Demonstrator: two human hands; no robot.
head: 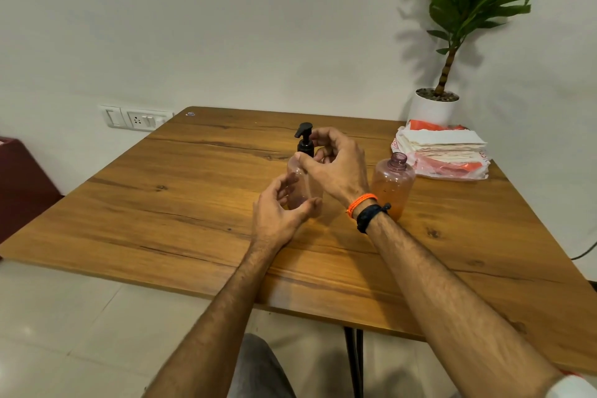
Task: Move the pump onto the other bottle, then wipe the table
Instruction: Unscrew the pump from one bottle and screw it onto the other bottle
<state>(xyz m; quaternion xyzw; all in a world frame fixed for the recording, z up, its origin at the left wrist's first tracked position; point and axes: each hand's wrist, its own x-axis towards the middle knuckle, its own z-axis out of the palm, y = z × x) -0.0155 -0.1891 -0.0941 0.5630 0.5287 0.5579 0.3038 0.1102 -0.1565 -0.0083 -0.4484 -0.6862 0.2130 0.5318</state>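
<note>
Left hand [277,213] is cupping the base of the clear bottle [302,186], fingers loosely curved and thumb at the front; whether it is gripping or only bracing, cannot tell. Likely steadying it against twisting. Black pump [304,140] is sitting upright on that bottle's neck, nozzle pointing left. Right hand [336,165] is curling just beside the pump collar, fingertips at it; contact unclear. Right of that hand, the second bottle [392,186] is standing open-necked on the desk [181,197], orange liquid inside, apparently awaiting the pump. Beyond it, cloths in plastic wrapping [442,152].
</note>
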